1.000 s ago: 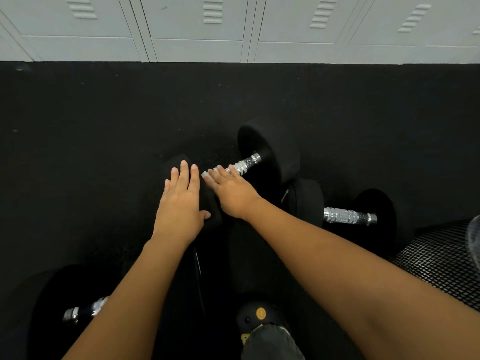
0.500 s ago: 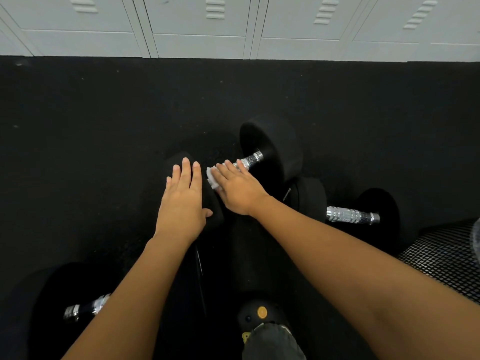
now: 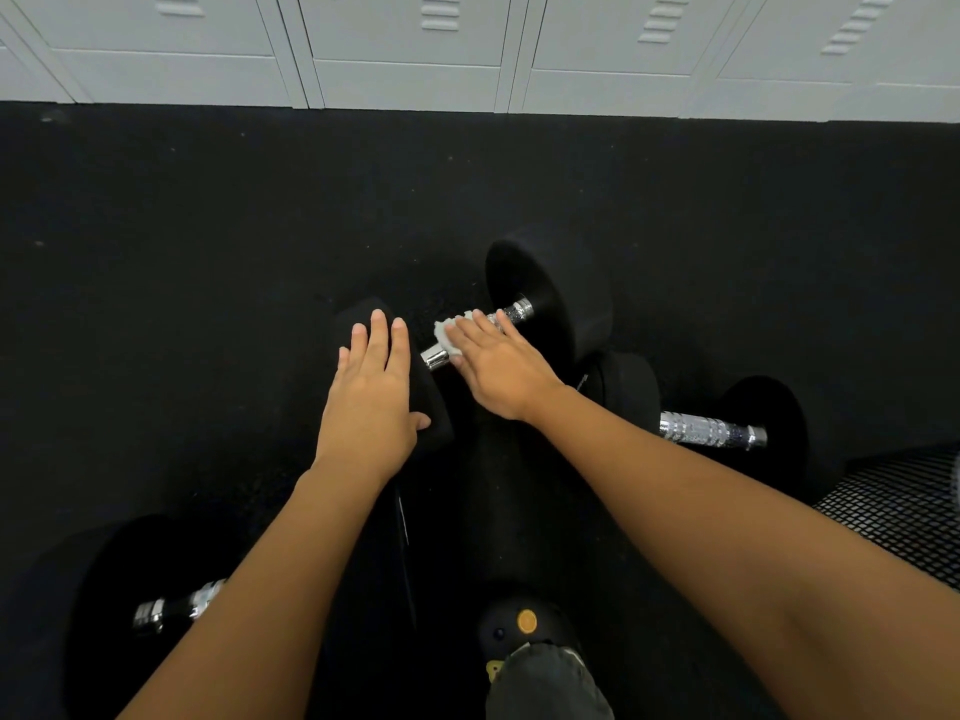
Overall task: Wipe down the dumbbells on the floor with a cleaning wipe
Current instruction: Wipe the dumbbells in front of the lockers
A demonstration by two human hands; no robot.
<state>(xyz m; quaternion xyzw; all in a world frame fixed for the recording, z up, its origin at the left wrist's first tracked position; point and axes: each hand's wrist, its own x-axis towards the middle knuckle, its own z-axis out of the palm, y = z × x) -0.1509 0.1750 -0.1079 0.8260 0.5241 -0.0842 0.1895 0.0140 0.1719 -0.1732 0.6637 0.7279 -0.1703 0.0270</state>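
A black dumbbell [image 3: 550, 293] with a knurled chrome handle lies on the floor in the middle of the view. My left hand [image 3: 371, 387] rests flat, fingers straight, on its near black head. My right hand [image 3: 498, 361] presses a crumpled white wipe [image 3: 448, 332] onto the handle with fingers extended; the wipe shows past the fingertips. A second dumbbell [image 3: 711, 431] lies to the right, its chrome handle bare. A third dumbbell [image 3: 171, 608] lies at the lower left, partly hidden by my left forearm.
White lockers [image 3: 467, 49] line the far edge of the black rubber floor [image 3: 208, 252]. A black mesh surface [image 3: 904, 517] sits at the right edge. My knee and a dark shoe with a yellow dot [image 3: 524, 623] are at the bottom centre.
My right hand has slid the wipe along the handle toward the far head, uncovering the chrome end by the near head. My left hand has stayed on the near head.
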